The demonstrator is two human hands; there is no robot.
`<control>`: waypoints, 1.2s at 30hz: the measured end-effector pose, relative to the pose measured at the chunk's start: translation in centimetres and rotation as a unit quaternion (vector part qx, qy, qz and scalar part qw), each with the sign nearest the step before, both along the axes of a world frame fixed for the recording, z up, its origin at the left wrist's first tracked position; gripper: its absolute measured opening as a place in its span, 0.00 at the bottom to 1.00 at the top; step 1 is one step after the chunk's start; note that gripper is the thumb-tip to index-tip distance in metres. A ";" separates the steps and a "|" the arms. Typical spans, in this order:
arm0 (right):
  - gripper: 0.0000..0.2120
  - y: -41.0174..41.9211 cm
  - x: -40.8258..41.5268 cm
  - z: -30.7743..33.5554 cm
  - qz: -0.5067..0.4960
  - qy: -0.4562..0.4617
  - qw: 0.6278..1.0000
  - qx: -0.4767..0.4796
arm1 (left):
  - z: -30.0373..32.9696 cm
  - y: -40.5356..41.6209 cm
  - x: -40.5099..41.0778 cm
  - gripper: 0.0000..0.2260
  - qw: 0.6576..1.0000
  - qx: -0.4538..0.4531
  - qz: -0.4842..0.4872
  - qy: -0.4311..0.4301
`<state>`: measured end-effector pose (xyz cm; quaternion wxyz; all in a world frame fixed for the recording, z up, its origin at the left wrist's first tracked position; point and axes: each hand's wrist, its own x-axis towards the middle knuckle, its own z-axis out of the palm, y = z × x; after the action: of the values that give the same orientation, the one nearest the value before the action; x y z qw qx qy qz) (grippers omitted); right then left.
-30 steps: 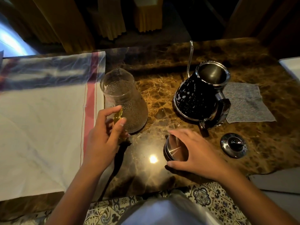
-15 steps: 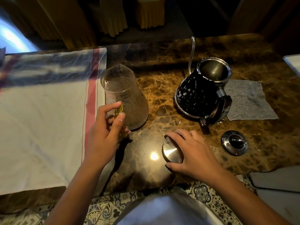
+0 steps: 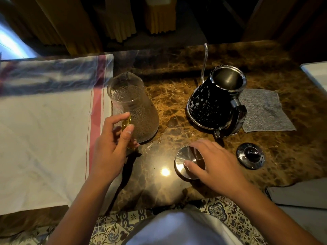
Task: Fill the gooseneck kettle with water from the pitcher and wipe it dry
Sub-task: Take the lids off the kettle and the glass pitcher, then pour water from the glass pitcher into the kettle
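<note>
A clear dimpled glass pitcher (image 3: 136, 106) stands on the marble counter (image 3: 173, 89), holding water. My left hand (image 3: 111, 145) is closed around its amber handle (image 3: 126, 123). To its right stands the black speckled gooseneck kettle (image 3: 210, 105), top open, its thin spout (image 3: 205, 57) pointing away and its handle toward me. The kettle's own lid (image 3: 251, 155) lies on the counter to the right. My right hand (image 3: 215, 161) rests on a round steel pitcher lid (image 3: 184, 160) lying near the front edge, thumb on top and fingers over its far side.
A folded grey cloth (image 3: 265, 110) lies behind and right of the kettle. A white towel with a red stripe (image 3: 44, 138) covers the counter's left part. A grey sheet (image 3: 300, 193) lies at the front right. A white object (image 3: 316, 73) sits at the right edge.
My right hand has lowered the steel lid from tilted to flat on the counter and slid right, uncovering more of it. My left hand stays on the pitcher handle.
</note>
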<state>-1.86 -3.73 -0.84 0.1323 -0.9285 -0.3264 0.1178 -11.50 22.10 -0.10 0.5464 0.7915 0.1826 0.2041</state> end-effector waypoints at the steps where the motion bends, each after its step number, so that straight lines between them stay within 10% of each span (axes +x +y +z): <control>1: 0.28 -0.2 0.3 0.1 -0.001 0.000 1.000 0.005 | 0.0 0.0 0.0 0.14 1.000 -0.003 -0.001 0.000; 13: 0.06 -3.5 5.3 5.2 -0.174 -0.137 0.931 0.290 | 0.9 0.1 0.0 0.13 1.000 0.020 -0.005 0.013; 18: 0.10 -2.5 7.6 4.3 -0.259 -0.006 0.919 0.298 | 0.7 0.0 0.1 0.12 1.000 -0.019 0.005 -0.020; 25: 0.21 0.2 7.4 1.5 -0.311 0.135 0.798 0.498 | 0.8 0.0 0.3 0.13 0.998 -0.054 0.006 -0.029; 36: 0.20 0.5 8.2 0.5 -0.284 0.142 0.785 0.532 | -0.2 -2.5 0.4 0.08 0.980 -0.156 0.119 -0.034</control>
<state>6.32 -3.25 -0.37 0.6778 -0.7343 -0.0358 0.0134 -11.08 19.65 -0.34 0.6407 0.6617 0.2864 0.2639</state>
